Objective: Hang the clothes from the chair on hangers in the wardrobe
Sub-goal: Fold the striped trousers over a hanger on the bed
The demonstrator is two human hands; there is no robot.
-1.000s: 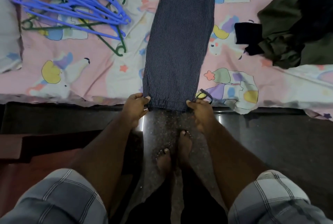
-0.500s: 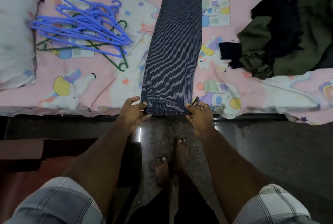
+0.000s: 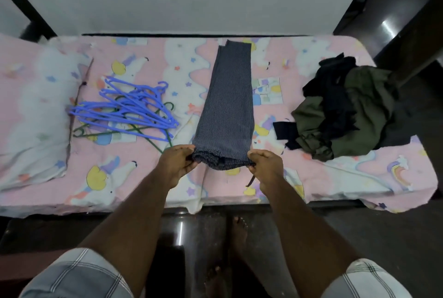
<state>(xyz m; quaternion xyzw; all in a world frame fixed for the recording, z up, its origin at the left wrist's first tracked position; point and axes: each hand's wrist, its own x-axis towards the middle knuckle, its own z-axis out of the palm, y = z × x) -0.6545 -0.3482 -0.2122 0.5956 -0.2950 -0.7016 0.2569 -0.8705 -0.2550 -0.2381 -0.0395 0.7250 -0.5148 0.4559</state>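
- Striped trousers (image 3: 226, 106) lie lengthwise across the bed (image 3: 335, 178), near end folded up off the sheet.
- Left hand (image 3: 176, 162) grips the left corner of that folded end, fingers curled round the cloth.
- Right hand (image 3: 265, 163) pinches the right corner; a dark drawstring (image 3: 250, 180) hangs below it.
- Blue hangers (image 3: 129, 108) sit in a tangled heap left of the trousers, with green hangers (image 3: 153, 140) partly under them.
- Dark clothes pile (image 3: 345, 108) lies to the right, apart from the trousers.
- Pillow (image 3: 31, 115) rests at the bed's left end.
- Bare feet stand on the dark floor (image 3: 383, 238) below.
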